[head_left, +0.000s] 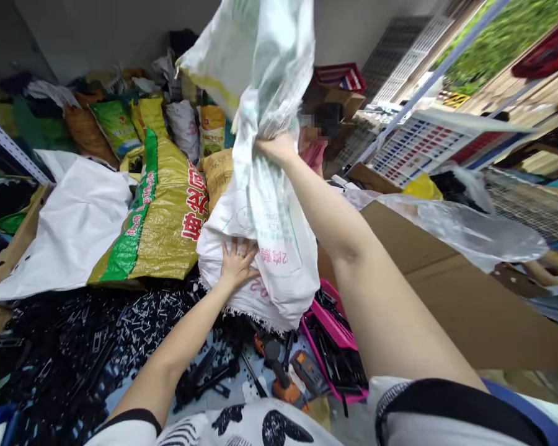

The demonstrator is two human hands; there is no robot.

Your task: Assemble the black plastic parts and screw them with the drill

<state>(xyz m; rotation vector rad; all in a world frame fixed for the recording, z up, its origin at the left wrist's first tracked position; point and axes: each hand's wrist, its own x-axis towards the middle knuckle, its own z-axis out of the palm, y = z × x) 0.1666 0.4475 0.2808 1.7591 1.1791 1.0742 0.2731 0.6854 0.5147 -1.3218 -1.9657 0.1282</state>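
**White sack held up by the neck, pressed from below**

What's inside the white woven sack (270,248) can't be seen. Its top is cut off by the upper frame edge, and the print on its side is too faint and creased to be read. Whether its frayed bottom hem rests on the floor or hangs clear can't be told. A second person (317,152) is mostly hidden behind the sack.

The sack is made of woven plastic cloth, thin and crinkled. It is pinched narrow at the neck and bulges round lower down, w/ loose threads along the hem. It is held at frame centre, above a spread of small black plastic parts (97,334) on the floor. A pink slotted basket (335,328) w/ more black pieces lies just beside it, and an orange drill (279,371) is seen near the hem. To the left a glossy yellow-green sack (167,210) is laid flat; to the right, a cardboard sheet (446,291) under clear film (465,229).

Hands: the right hand (275,147) is raised, arm extended, and is clenched around the gathered neck. The left hand (236,263) is laid flat on the bulge w/ fingers spread; nothing is gripped by it.
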